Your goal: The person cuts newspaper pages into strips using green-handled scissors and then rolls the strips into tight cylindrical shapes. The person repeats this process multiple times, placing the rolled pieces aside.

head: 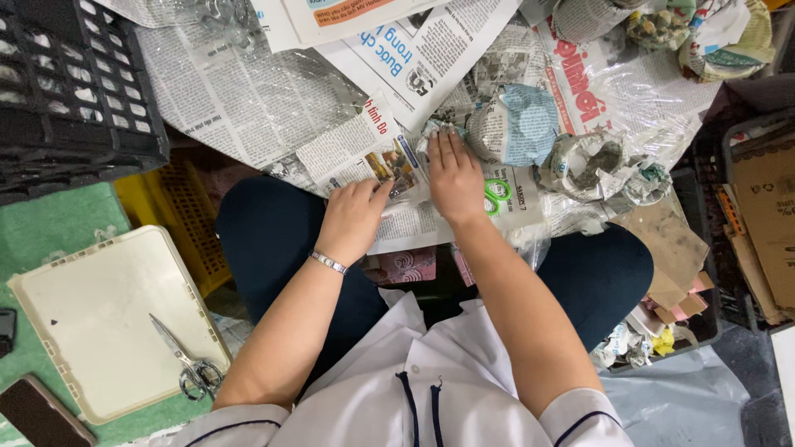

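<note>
My left hand (352, 217) presses down on a sheet of newspaper (348, 153) spread over my lap, fingers bent, a silver bracelet at the wrist. My right hand (454, 175) lies flat on the same sheet, fingertips touching a small paper-wrapped bundle (437, 128). Beside that hand sit newspaper-wrapped lumps (513, 124) and crumpled paper cups (590, 161). Green-handled scissors (495, 195) peek out just right of my right wrist.
A black plastic crate (70, 91) stands at the upper left, a yellow crate (178, 207) below it. Metal scissors (189, 364) lie on a cream tray (99, 306) on green matting. A phone (41, 412) lies at lower left. Cardboard pieces (758, 223) fill a bin at right.
</note>
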